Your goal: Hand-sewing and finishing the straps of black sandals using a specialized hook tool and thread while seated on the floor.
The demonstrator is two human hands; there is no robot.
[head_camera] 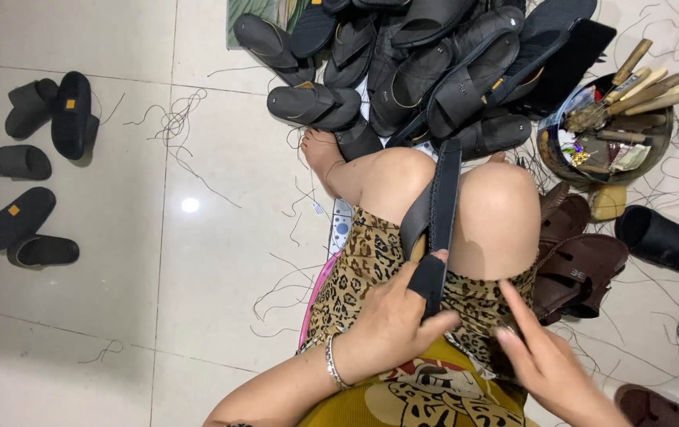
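The left hand (397, 316) covers the near end of the black sandal (436, 213), hiding its heel. The right hand (549, 365) runs off the bottom edge. Its fingertips (513, 320) blur against the cloth, so any grip is unclear.

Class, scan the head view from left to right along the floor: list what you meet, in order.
Scattered black sandals → loose threads → black sandal held between the knees → brown sandals → round tray of tools.

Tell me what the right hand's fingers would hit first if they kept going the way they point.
The right hand points up and left, toward the lap. Its fingertips would probably meet the leopard-print cloth first, then the black sandal the left hand holds between the knees; depth is unclear.
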